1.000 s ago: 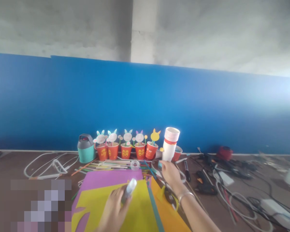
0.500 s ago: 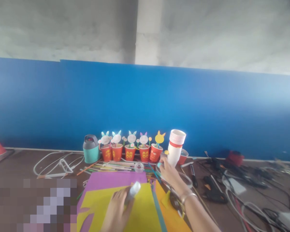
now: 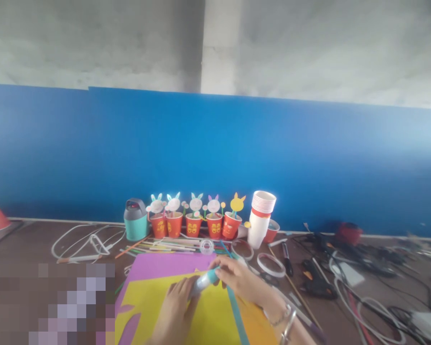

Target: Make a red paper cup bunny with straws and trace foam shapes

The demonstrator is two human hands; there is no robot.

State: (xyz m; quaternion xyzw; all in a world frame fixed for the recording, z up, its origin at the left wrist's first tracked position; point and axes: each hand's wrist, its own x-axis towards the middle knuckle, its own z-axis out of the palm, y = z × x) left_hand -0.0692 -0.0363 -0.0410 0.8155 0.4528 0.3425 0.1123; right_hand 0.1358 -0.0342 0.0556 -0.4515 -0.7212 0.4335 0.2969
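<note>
My left hand (image 3: pixel 175 304) is closed around the white barrel of a glue stick (image 3: pixel 201 284), tilted up to the right over the yellow paper sheet (image 3: pixel 210 314). The fingers of my right hand (image 3: pixel 237 278) pinch the teal cap (image 3: pixel 213 274) at the upper end of the glue stick. Whether the cap is fully seated cannot be told. Under the yellow sheet lies a purple sheet (image 3: pixel 172 262), and an orange sheet (image 3: pixel 253 321) shows at the right.
Red paper cups (image 3: pixel 193 228) with rabbit-face cutouts stand in a row at the back. Beside them are a stack of white cups (image 3: pixel 259 230) and a teal container (image 3: pixel 136 227). Tape rolls (image 3: pixel 271 265), a glue gun (image 3: pixel 318 282) and tangled cables (image 3: pixel 373 311) lie at the right.
My right hand has come back from near the cup stack to the glue stick, bringing the teal cap onto its white tip. My left hand has stayed nearly in place.
</note>
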